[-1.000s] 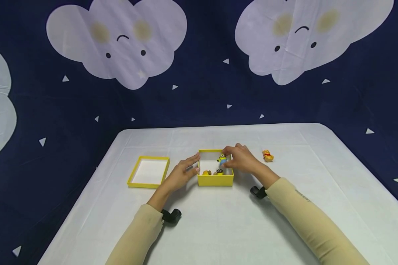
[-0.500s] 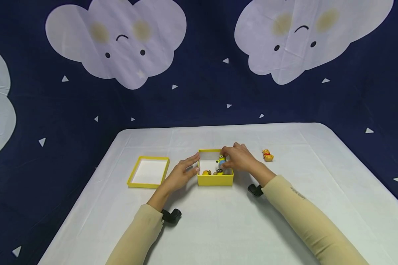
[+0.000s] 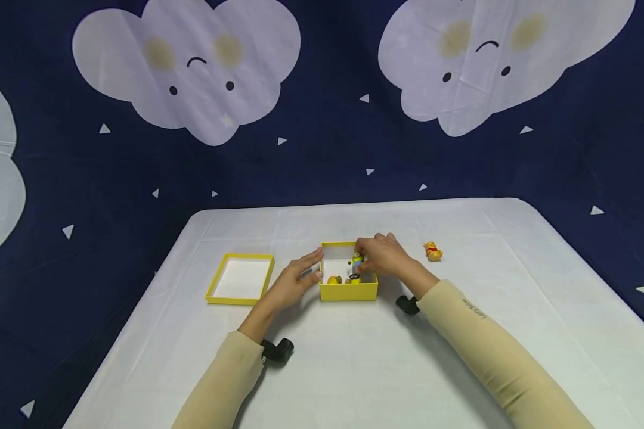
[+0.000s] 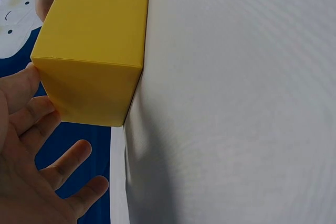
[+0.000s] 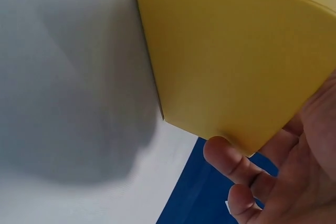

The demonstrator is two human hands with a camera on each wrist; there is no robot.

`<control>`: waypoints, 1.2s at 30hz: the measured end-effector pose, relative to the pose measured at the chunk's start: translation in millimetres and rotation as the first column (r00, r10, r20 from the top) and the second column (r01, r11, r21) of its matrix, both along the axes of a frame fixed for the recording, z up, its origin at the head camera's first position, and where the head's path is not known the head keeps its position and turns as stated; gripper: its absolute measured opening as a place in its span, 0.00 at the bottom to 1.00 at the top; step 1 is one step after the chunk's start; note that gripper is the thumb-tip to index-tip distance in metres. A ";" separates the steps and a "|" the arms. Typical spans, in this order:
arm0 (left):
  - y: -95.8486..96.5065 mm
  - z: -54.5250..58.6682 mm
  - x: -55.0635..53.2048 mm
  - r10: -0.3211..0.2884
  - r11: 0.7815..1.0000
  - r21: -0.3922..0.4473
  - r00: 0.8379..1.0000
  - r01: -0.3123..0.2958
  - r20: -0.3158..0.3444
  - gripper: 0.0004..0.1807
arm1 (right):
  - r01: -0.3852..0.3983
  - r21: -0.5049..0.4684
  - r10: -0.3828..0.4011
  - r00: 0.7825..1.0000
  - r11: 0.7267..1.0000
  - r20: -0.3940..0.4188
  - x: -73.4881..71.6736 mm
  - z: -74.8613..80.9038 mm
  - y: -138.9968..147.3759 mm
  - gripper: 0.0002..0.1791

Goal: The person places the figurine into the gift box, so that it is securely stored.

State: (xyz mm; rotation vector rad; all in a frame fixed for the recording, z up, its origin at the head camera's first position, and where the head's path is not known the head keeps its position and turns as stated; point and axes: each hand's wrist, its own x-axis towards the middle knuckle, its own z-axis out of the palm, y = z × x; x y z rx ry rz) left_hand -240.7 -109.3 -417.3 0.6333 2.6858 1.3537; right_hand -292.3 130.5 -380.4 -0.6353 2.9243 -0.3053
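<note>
An open yellow box [image 3: 349,292] with a white inside stands mid-table. Inside it, my right hand [image 3: 384,255] pinches a yellow-and-blue minion figurine [image 3: 356,260] near the right wall. Part of the figurine is hidden behind the fingers. Another minion-like figure [image 3: 355,278] with black goggles and a small yellow-and-brown toy [image 3: 334,279] lie at the box's near side, mostly behind the front wall. My left hand [image 3: 292,282] steadies the box's left wall with extended fingers; in the left wrist view its fingertips [image 4: 32,72] meet the upper edge.
A yellow-rimmed lid [image 3: 241,277] lies inside-up to the left of the box. Off to the right, an orange bear figurine with a red top [image 3: 433,251] lies on the white-covered table [image 3: 343,363]. Behind hangs a dark blue cloth [image 3: 327,161] with clouds.
My right hand has shifted slightly left and the minion figurine has sunk a little inside the box. The left hand keeps its place at the left wall.
</note>
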 end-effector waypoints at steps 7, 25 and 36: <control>-0.4 0.0 -0.5 -0.009 1.000 -0.002 1.000 0.009 0.001 0.28 | -0.013 0.027 0.013 1.000 1.000 0.016 -0.6 1.7 -1.4 0.20; 0.5 -0.8 -1.1 -0.009 1.000 0.000 1.000 0.009 0.002 0.28 | -0.038 0.072 0.034 0.998 0.997 0.049 -1.6 2.3 -1.3 0.16; 0.4 1.3 0.2 -0.011 1.000 -0.010 1.000 0.011 -0.004 0.28 | -0.055 0.098 0.049 0.997 0.994 0.064 -0.8 4.6 -0.6 0.26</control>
